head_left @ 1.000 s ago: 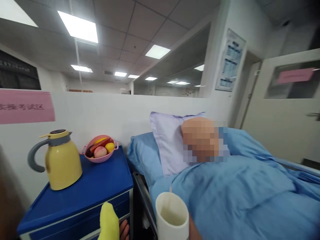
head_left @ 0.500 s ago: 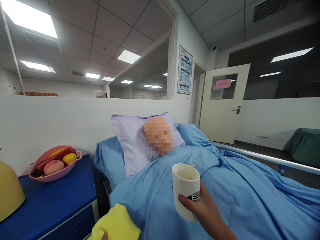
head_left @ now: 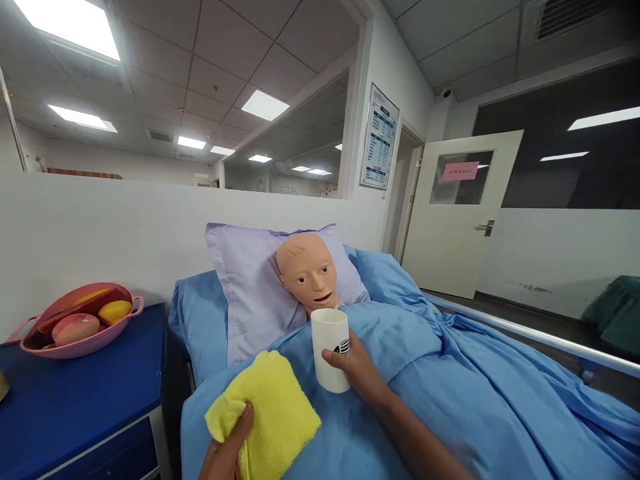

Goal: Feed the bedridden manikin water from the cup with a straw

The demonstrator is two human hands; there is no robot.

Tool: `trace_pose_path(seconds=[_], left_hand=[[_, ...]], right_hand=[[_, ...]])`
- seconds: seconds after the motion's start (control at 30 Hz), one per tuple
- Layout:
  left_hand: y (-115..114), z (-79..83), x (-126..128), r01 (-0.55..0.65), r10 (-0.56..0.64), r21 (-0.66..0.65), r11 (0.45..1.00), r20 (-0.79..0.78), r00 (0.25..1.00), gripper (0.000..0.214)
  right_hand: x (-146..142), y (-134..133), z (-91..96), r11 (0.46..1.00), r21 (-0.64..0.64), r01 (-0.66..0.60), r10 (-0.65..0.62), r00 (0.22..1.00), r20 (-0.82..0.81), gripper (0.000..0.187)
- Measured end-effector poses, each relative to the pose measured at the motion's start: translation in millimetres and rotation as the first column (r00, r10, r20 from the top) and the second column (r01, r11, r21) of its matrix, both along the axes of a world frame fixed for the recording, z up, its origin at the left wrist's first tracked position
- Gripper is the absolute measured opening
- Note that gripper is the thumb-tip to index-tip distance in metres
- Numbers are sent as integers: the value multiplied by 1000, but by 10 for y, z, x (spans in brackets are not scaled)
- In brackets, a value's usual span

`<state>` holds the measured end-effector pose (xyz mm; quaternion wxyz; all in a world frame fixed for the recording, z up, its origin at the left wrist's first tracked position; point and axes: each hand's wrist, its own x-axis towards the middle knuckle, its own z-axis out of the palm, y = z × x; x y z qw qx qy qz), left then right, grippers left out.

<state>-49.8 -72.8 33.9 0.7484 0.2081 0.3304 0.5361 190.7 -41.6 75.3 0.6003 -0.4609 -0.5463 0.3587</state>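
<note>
My right hand [head_left: 361, 371] is closed round a white cup [head_left: 331, 349] and holds it upright just below the chin of a training manikin's head [head_left: 307, 269]. The manikin lies on a lilac pillow [head_left: 247, 287] in a bed, covered by a blue sheet [head_left: 450, 393]. My left hand [head_left: 227, 448] grips a folded yellow towel [head_left: 265, 413], which rests over the sheet at the manikin's chest, left of the cup.
A blue bedside cabinet [head_left: 75, 400] stands at the left with a pink fruit bowl [head_left: 75, 325] on it. A metal bed rail [head_left: 530, 333] runs along the far side. Behind are a white partition wall [head_left: 100, 227] and a door [head_left: 460, 213].
The cup has moved forward and up toward the manikin's mouth. The yellow towel has come up onto the sheet. My view has shifted right, so the yellow kettle has left the frame.
</note>
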Motion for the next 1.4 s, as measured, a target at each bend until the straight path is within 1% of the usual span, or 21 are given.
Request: trace_pose_path(seconds=[0.1, 0.17, 0.2, 0.27, 0.4, 0.47, 0.57, 0.7, 0.83, 0.97, 1.07, 1.23, 1.4], left_hand=[[89, 131, 243, -9, 10, -41, 999, 18, 1000, 66], [161, 161, 379, 2, 0, -33, 999, 58, 998, 65], [204, 150, 442, 8, -6, -21, 1000, 88, 996, 64], [297, 70, 557, 22, -20, -7, 1000, 160, 987, 61], [443, -226, 700, 85, -71, -35, 996, 292, 954, 55], [468, -344, 709, 109, -92, -33, 994, 326, 941, 54], [455, -405, 681, 144, -127, -26, 989, 337, 933, 55], [415, -366, 659, 170, -157, -10, 985, 330, 931, 54], [404, -364, 656, 160, -147, -15, 987, 317, 937, 53], [406, -390, 645, 162, -153, -7, 987, 296, 943, 51], [405, -391, 641, 162, -154, -6, 987, 282, 947, 50], [406, -388, 643, 144, -132, -22, 989, 278, 951, 51], [388, -383, 631, 157, -144, -25, 987, 278, 950, 53]], right_hand=[[98, 102, -154, 998, -17, -62, 62, 998, 14, 57], [155, 111, -231, 995, -26, -95, 95, 995, 11, 58], [177, 104, -254, 994, -35, -105, 105, 994, 3, 59], [200, 76, -269, 992, -54, -115, 115, 993, -5, 60], [175, 10, -219, 991, -81, -103, 106, 994, 30, 63], [148, -12, -202, 993, -85, -84, 89, 995, 50, 65], [126, -16, -220, 995, -80, -62, 66, 996, 52, 64], [151, 12, -254, 993, -93, -78, 81, 996, 37, 62], [205, 16, -218, 983, -140, -115, 121, 992, 40, 57], [256, -5, -163, 985, -160, -68, 78, 995, 59, 51], [277, -14, -148, 981, -180, -67, 81, 994, 72, 49], [263, -18, -170, 976, -206, -66, 62, 998, -25, 50], [234, -23, -195, 985, -173, -4, -2, 999, -38, 49]])
